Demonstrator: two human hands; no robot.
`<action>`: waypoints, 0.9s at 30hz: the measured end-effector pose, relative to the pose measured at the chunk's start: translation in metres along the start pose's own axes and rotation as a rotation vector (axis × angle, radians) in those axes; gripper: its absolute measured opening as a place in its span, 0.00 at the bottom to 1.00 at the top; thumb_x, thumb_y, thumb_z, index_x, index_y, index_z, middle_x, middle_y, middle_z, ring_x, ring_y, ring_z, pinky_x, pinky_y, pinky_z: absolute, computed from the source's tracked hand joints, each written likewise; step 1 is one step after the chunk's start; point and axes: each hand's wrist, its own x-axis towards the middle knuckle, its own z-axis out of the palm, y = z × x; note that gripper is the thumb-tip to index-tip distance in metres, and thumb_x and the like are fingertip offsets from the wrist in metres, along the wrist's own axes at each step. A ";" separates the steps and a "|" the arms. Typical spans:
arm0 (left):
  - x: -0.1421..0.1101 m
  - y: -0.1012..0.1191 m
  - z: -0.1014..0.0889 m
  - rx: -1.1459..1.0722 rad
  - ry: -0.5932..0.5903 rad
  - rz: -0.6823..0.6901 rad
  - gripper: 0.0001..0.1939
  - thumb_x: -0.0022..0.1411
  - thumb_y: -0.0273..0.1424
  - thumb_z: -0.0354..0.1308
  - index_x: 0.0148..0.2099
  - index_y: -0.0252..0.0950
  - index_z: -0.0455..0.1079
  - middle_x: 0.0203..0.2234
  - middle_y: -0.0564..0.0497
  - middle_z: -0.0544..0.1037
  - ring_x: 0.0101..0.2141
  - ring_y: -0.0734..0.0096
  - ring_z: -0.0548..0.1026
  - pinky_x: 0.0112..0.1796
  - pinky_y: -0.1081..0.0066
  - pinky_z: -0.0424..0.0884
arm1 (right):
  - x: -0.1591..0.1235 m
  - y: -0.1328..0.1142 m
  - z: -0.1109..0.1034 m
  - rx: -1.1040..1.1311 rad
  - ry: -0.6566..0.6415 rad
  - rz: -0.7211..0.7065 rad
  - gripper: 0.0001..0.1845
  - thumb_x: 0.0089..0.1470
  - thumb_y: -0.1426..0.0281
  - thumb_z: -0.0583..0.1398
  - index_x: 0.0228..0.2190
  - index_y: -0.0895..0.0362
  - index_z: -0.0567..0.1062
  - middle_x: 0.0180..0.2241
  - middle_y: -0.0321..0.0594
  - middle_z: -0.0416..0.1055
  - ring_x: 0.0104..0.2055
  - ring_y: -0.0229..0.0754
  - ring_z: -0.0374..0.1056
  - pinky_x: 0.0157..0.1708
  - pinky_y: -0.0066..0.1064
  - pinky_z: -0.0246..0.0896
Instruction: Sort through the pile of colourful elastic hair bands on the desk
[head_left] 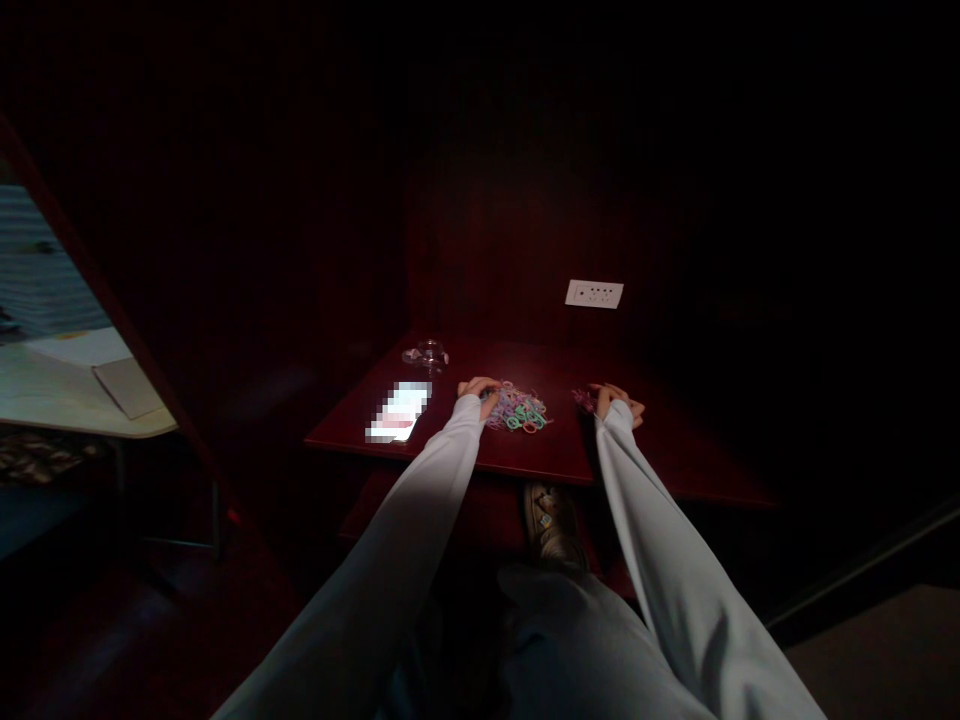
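A loose pile of small colourful hair ties, in purple, green, pink and peach, lies on the dark red desk. At the pile's left edge, my left hand is closed, its bent fingers touching the ties. What sits between its fingertips is too small to make out. Further right, my right hand rests low over the desk with its fingers curled. A small bunch of magenta hair ties is at its thumb and fingertips. I cannot tell whether the fingers pinch one of them.
A lit phone, its screen blurred out, lies left of my left hand. Behind it stands a small clear container. A white socket plate is on the back panel. Beyond the left partition, a box sits on a pale table.
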 end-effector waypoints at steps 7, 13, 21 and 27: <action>0.002 0.003 -0.001 0.013 0.018 -0.046 0.10 0.59 0.19 0.61 0.38 0.39 0.79 0.43 0.48 0.83 0.51 0.58 0.75 0.58 0.59 0.67 | -0.010 -0.032 0.022 -0.030 -0.256 -0.318 0.18 0.61 0.59 0.57 0.43 0.51 0.83 0.56 0.48 0.75 0.56 0.58 0.60 0.61 0.55 0.56; 0.003 0.001 0.000 0.001 0.017 -0.048 0.10 0.60 0.20 0.60 0.37 0.39 0.79 0.43 0.48 0.83 0.50 0.57 0.75 0.57 0.59 0.69 | -0.022 -0.038 0.042 0.053 -0.388 -0.355 0.24 0.64 0.47 0.55 0.41 0.48 0.84 0.48 0.46 0.81 0.59 0.58 0.63 0.66 0.57 0.54; 0.006 -0.001 0.002 -0.047 0.029 -0.067 0.09 0.62 0.22 0.59 0.36 0.39 0.79 0.42 0.49 0.83 0.48 0.60 0.76 0.56 0.61 0.71 | -0.027 -0.052 0.035 -0.199 -0.445 -0.141 0.27 0.68 0.49 0.53 0.46 0.52 0.85 0.56 0.45 0.76 0.63 0.56 0.63 0.66 0.46 0.57; 0.010 -0.006 0.008 -0.240 0.087 -0.149 0.09 0.65 0.25 0.56 0.35 0.38 0.77 0.40 0.48 0.83 0.45 0.63 0.79 0.51 0.66 0.75 | -0.018 -0.053 0.037 -0.083 -0.404 -0.108 0.31 0.66 0.45 0.53 0.42 0.53 0.86 0.47 0.47 0.79 0.58 0.54 0.66 0.62 0.45 0.60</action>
